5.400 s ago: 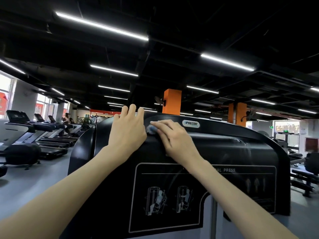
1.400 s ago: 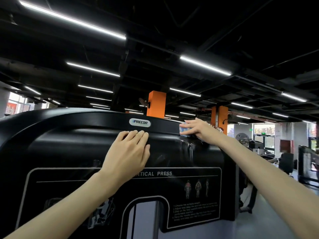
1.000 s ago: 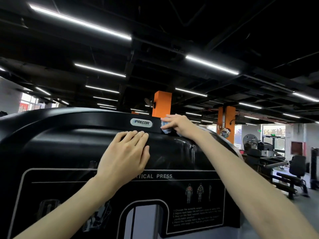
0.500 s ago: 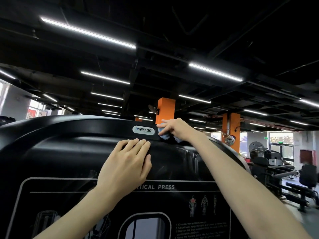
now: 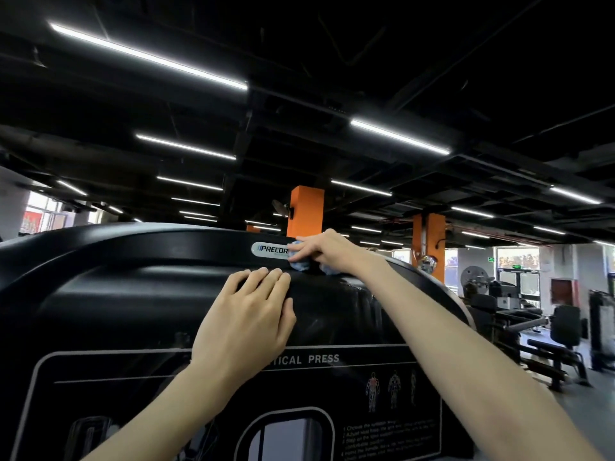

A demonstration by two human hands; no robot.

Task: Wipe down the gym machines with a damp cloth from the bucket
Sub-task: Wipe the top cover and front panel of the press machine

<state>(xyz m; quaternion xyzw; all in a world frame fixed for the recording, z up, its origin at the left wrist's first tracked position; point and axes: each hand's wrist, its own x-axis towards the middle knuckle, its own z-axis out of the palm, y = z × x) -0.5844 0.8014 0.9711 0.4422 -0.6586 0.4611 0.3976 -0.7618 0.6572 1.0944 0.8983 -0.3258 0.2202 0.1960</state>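
Observation:
A black vertical press machine shroud (image 5: 116,294) fills the lower part of the head view. Its silver logo badge (image 5: 269,250) sits on the top band. My right hand (image 5: 327,249) grips a bunched light blue cloth (image 5: 299,264) and presses it on the top band, at the right end of the badge. My left hand (image 5: 248,319) lies flat on the shroud just below, fingers straight and together. The bucket is out of view.
Orange pillars (image 5: 305,211) stand behind the machine. Benches and weight machines (image 5: 549,334) fill the floor at the right. Windows (image 5: 40,217) show at the far left. Ceiling light strips run overhead.
My right hand has slid the cloth leftward along the top band, from the shroud's right end to the badge's edge. My left hand stays flat in about the same place.

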